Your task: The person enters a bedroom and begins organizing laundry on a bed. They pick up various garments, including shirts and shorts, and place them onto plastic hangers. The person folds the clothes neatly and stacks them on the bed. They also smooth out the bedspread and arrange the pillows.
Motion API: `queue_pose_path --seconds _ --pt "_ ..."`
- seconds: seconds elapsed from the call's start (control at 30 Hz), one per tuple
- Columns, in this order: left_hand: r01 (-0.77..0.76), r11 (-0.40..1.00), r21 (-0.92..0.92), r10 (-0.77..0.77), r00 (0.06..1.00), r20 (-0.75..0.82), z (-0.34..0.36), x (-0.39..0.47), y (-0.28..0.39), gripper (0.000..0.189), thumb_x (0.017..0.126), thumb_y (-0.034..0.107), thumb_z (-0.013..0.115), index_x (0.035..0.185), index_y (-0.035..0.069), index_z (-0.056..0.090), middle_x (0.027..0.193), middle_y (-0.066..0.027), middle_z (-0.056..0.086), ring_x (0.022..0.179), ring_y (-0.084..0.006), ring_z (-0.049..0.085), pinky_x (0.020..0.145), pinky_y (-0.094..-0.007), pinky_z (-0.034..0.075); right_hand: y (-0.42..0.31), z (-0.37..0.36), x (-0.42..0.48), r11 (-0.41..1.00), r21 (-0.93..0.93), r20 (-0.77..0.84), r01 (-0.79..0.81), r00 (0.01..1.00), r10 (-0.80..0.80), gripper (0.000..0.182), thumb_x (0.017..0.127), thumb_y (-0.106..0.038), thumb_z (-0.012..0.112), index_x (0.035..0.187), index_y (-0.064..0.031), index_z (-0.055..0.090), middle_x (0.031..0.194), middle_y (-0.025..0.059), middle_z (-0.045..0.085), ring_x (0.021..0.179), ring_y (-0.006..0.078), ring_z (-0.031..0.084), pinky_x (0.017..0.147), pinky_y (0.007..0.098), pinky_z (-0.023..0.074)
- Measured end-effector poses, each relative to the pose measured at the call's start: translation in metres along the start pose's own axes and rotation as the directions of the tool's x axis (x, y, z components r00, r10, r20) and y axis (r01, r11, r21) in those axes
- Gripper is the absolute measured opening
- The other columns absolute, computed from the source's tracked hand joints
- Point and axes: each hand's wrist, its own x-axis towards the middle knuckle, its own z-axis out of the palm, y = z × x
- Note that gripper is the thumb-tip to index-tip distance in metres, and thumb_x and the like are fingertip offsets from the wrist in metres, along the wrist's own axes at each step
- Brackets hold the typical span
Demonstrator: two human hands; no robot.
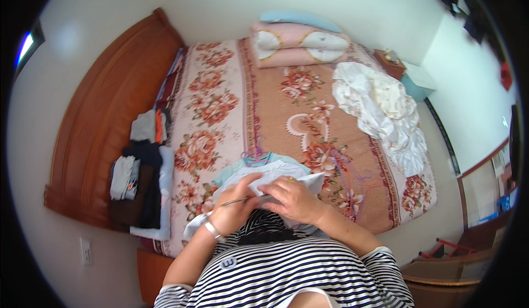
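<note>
Both hands are close together over a white garment [303,182] in front of my body. My left hand [236,211], with a silver bracelet at the wrist, has a slim, dark metallic tool [234,202] lying across its fingers. Which tool it is, I cannot tell. Fingers of my right hand [295,200], one wearing a ring, pinch the white cloth beside the left fingertips. Just beyond the hands lies a white and pale-green top [270,161] with a pink hanger [257,159] at its neck. My hands hide part of the cloth.
The bed has a floral blanket [272,122]. Thin purple hangers [343,175] lie on it at the right, below a crumpled white sheet [380,105]. Folded clothes [140,184] are stacked by the wooden headboard [111,97]. Folded pink quilts [297,43] sit at the far side.
</note>
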Motion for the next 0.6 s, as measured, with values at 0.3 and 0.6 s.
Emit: queue_pose_path --seconds 0.3,0.6 --pt "0.017 0.897 0.442 0.142 0.935 -0.324 0.003 -0.008 -0.028 0.034 0.075 0.029 0.071 0.101 0.01 0.061 0.094 -0.0063 0.062 0.092 -0.0281 0.054 0.082 -0.0412 0.037 -0.002 0.014 0.001 0.891 0.258 -0.185 -0.374 0.886 0.426 0.016 0.084 -0.016 0.067 0.085 -0.0015 0.063 0.067 0.0096 0.06 0.056 0.0188 0.056 0.052 0.0286 0.0431" --pt "0.131 0.917 0.378 0.089 0.854 -0.513 0.019 -0.021 -0.079 0.019 0.073 0.01 0.067 0.091 0.01 0.06 0.091 -0.0078 0.06 0.091 -0.0296 0.053 0.081 -0.042 0.039 -0.005 0.013 -0.002 0.89 0.197 -0.219 -0.412 0.866 0.449 0.017 0.085 -0.015 0.064 0.075 -0.0018 0.057 0.065 0.0117 0.057 0.058 0.0275 0.055 0.053 0.0353 0.0426"
